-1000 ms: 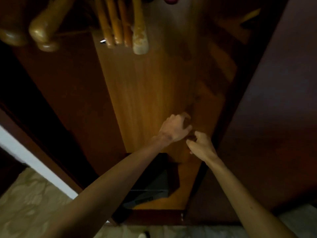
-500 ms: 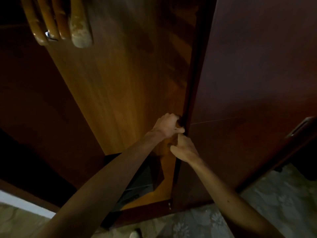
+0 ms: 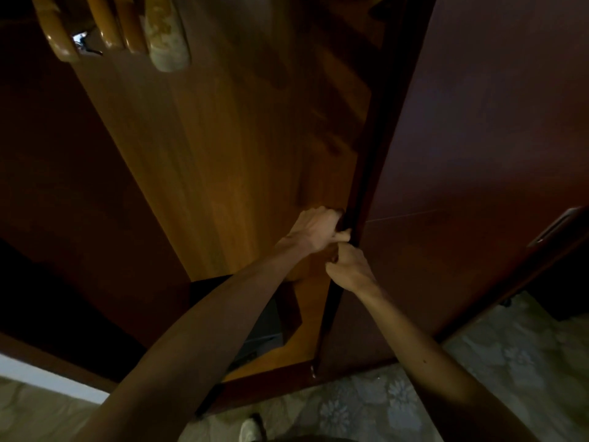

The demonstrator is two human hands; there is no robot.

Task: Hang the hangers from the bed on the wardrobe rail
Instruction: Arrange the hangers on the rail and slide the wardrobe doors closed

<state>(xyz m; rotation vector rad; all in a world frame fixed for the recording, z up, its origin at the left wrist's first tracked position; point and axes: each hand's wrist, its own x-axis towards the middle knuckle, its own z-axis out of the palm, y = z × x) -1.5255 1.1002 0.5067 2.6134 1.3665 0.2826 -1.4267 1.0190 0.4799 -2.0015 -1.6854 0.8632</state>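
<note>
Several wooden hangers (image 3: pixel 108 30) hang at the top left inside the open wardrobe, one of them pale and padded (image 3: pixel 167 43). The rail itself is out of view. My left hand (image 3: pixel 315 229) is closed around the edge of the dark wardrobe door (image 3: pixel 478 154) at mid height. My right hand (image 3: pixel 349 266) grips the same door edge just below it, the two hands almost touching. No hanger is in either hand.
The wardrobe's lit wooden inner panel (image 3: pixel 223 154) fills the centre. A dark box (image 3: pixel 261 333) sits on the wardrobe floor below my left arm. A door handle (image 3: pixel 554 228) shows at right. Patterned floor (image 3: pixel 382 406) lies below, with a shoe (image 3: pixel 251 430).
The view swung right and the door edge came nearer the centre. Both hands closed on the door edge, left above right, and have held there.
</note>
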